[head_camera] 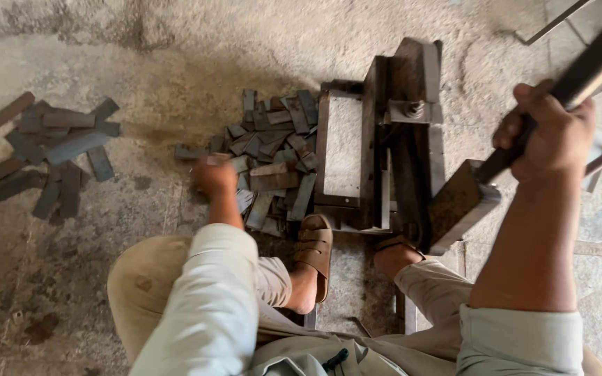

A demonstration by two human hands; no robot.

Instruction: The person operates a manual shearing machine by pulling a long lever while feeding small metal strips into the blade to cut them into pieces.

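On the concrete floor (141, 278), the landmark is the steel shear (391, 139), a heavy dark machine standing right of the middle. Far left of the shear, well apart from it, a loose heap (50, 157) of dark flat metal strips lies scattered on the floor. Nearer, just left of the shear and touching its side, a second pile (273, 160) of short cut strips lies thick and overlapping. The left hand (216, 177) is down at the left edge of that pile, blurred, its grip seemingly bunched around a small strip (216, 159), though the blur leaves it unclear whether the fingers are truly pinching it. A pale sleeve (207, 299) covers that arm up to the wrist. Against the shear's left face sits a flat, lighter plate (343, 143), framed by dark bars. Just below the shear's near end, a foot in a brown sandal (313, 247) rests on the floor, and another foot (395, 254) presses close to the shear's base on its right. A thick steel block (458, 205) juts from the shear's lower right, joined to a long dark lever (587, 69) that slopes up to the upper right corner. The right hand (548, 136) is right of the shear, its grip pressed tight around the lever, fingers wrapped fully over it.
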